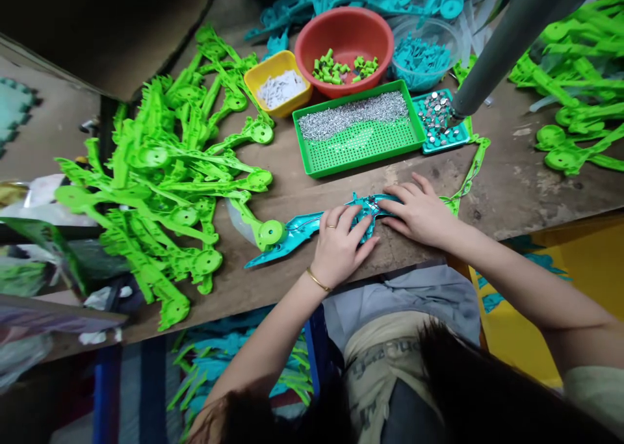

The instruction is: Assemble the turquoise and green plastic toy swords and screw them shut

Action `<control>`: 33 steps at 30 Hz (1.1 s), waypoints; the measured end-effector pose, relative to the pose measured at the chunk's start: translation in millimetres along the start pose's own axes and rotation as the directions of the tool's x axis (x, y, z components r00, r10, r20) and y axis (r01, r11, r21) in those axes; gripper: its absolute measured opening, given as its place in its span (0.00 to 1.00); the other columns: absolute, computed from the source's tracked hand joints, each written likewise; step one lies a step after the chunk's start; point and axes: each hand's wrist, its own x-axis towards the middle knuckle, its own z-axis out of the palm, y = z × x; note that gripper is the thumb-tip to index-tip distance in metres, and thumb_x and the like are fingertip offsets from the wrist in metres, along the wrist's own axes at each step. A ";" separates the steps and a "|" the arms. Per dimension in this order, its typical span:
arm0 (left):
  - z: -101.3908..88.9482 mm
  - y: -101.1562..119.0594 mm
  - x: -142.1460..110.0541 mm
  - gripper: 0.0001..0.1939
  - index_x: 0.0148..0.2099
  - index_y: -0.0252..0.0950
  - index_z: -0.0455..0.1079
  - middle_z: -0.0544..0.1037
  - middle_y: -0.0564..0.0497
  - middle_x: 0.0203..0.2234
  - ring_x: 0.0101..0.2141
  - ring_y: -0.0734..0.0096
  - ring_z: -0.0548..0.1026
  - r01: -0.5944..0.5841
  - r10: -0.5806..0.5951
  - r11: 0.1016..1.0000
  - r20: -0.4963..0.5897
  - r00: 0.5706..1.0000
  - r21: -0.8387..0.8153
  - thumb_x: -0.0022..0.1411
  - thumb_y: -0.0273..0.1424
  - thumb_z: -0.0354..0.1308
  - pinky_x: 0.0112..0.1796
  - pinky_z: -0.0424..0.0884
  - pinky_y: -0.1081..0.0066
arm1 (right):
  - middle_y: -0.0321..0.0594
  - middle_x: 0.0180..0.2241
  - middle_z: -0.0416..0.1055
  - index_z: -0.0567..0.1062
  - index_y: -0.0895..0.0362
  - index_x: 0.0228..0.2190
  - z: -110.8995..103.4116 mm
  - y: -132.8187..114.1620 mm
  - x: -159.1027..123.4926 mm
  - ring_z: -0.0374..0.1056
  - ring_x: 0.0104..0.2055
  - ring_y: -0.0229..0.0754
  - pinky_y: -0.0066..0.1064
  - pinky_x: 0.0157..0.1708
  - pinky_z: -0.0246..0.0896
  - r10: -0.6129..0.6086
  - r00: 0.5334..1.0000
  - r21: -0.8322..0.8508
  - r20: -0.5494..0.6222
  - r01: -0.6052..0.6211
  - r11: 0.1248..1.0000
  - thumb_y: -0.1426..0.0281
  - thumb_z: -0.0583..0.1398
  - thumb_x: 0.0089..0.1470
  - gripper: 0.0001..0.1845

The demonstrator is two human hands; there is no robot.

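A long blue plastic shell (302, 231), open side up with small parts and a thin wire inside, lies slanted near the table's front edge. My left hand (341, 244) rests over its middle, fingers bent onto the inner parts. At the shell's right end, my right hand (420, 213) grips it between fingers and thumb, its other fingers spread. The fingertips partly hide the small parts. The rounded end of a green plastic shell (271, 235) overlaps the blue shell's left portion.
Many green shells (160, 164) are heaped at left. Behind my hands stand a green tray of small metal screws (361, 148), a blue tray of metal discs (441, 122), a yellow box (277, 83), and a red bowl (344, 47). A grey pole (517, 41) slants at right.
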 end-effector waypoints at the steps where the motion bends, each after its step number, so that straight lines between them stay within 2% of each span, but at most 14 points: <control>1: 1.9 1.7 -0.7 0.20 0.53 0.38 0.74 0.74 0.40 0.54 0.54 0.50 0.66 0.001 -0.001 1.000 0.008 1.000 0.022 0.65 0.42 0.56 0.55 0.61 0.49 | 0.47 0.53 0.71 0.74 0.53 0.48 0.4 -0.2 -0.4 0.65 0.53 0.52 0.55 0.61 0.46 0.000 1.000 -0.004 -0.008 0.000 1.000 0.61 0.53 0.63 0.16; 6: 6.5 10.6 0.4 0.23 0.57 0.36 0.71 0.73 0.39 0.55 0.56 0.47 0.66 -0.032 0.026 0.989 0.045 0.999 0.142 0.65 0.44 0.56 0.59 0.55 0.45 | 0.47 0.51 0.72 0.73 0.54 0.48 0.8 -3.1 -0.4 0.66 0.51 0.52 0.55 0.61 0.46 -0.008 1.000 -0.027 -0.016 0.008 1.000 0.63 0.53 0.63 0.17; 9: 3.2 12.0 0.7 0.23 0.57 0.34 0.71 0.72 0.38 0.56 0.56 0.47 0.67 -0.046 0.037 0.980 0.051 0.998 0.192 0.65 0.43 0.55 0.59 0.56 0.45 | 0.48 0.52 0.72 0.73 0.54 0.49 -2.7 -5.2 -0.4 0.66 0.52 0.53 0.56 0.61 0.46 -0.010 1.000 -0.017 -0.020 0.010 1.000 0.62 0.53 0.63 0.17; 12: 1.0 10.9 -0.3 0.23 0.56 0.33 0.71 0.73 0.37 0.54 0.54 0.47 0.68 -0.050 0.049 0.981 0.006 0.999 0.186 0.65 0.42 0.56 0.58 0.59 0.47 | 0.48 0.52 0.72 0.71 0.55 0.52 -11.3 0.1 -6.7 0.67 0.53 0.52 0.55 0.62 0.46 0.007 0.998 0.034 -0.068 -0.004 0.999 0.61 0.54 0.63 0.20; 16: 2.8 7.9 -2.6 0.21 0.55 0.33 0.72 0.74 0.36 0.51 0.54 0.50 0.68 -0.040 0.051 0.990 -0.079 0.996 0.132 0.65 0.40 0.56 0.57 0.61 0.49 | 0.47 0.50 0.74 0.71 0.55 0.52 -28.9 24.6 -32.9 0.68 0.53 0.51 0.54 0.62 0.45 0.152 0.971 0.107 -0.184 -0.133 0.985 0.61 0.55 0.62 0.19; 19: 4.2 5.0 -1.9 0.20 0.54 0.33 0.72 0.74 0.36 0.51 0.54 0.50 0.68 -0.036 0.047 0.993 -0.095 0.994 0.113 0.65 0.39 0.56 0.57 0.61 0.49 | 0.45 0.48 0.75 0.74 0.54 0.48 -39.6 42.9 -59.5 0.69 0.52 0.50 0.54 0.62 0.46 0.310 0.911 0.148 -0.273 -0.278 0.949 0.63 0.55 0.62 0.16; 21: 4.3 4.0 1.8 0.19 0.53 0.33 0.72 0.74 0.36 0.50 0.53 0.49 0.68 -0.037 0.045 0.995 -0.088 0.995 0.093 0.65 0.39 0.57 0.56 0.62 0.49 | 0.45 0.46 0.76 0.75 0.53 0.45 -41.2 47.8 -73.2 0.70 0.51 0.49 0.53 0.62 0.46 0.370 0.883 0.176 -0.288 -0.331 0.927 0.64 0.56 0.61 0.14; 24: 4.8 8.5 15.4 0.19 0.53 0.35 0.72 0.73 0.37 0.51 0.54 0.49 0.67 -0.044 0.046 0.998 -0.055 0.997 0.036 0.65 0.40 0.56 0.56 0.61 0.48 | 0.44 0.45 0.76 0.76 0.53 0.42 -33.8 45.2 -81.1 0.70 0.50 0.49 0.53 0.62 0.47 0.389 0.892 0.205 -0.230 -0.346 0.915 0.65 0.55 0.61 0.11; 28: 11.5 28.4 47.8 0.20 0.54 0.35 0.71 0.72 0.37 0.52 0.54 0.49 0.66 -0.099 0.101 0.993 0.025 0.995 -0.061 0.67 0.41 0.54 0.56 0.60 0.49 | 0.44 0.47 0.75 0.75 0.54 0.42 -17.2 38.5 -74.4 0.69 0.51 0.49 0.53 0.61 0.47 0.391 0.909 0.197 -0.143 -0.361 0.912 0.65 0.54 0.62 0.12; 33: 28.9 52.2 79.9 0.22 0.52 0.32 0.71 0.72 0.37 0.51 0.54 0.49 0.65 -0.128 0.140 0.986 0.110 0.984 -0.107 0.66 0.44 0.54 0.57 0.59 0.50 | 0.44 0.48 0.74 0.73 0.55 0.40 -9.3 35.8 -68.1 0.68 0.51 0.49 0.52 0.61 0.47 0.389 0.913 0.217 -0.126 -0.357 0.908 0.65 0.56 0.61 0.09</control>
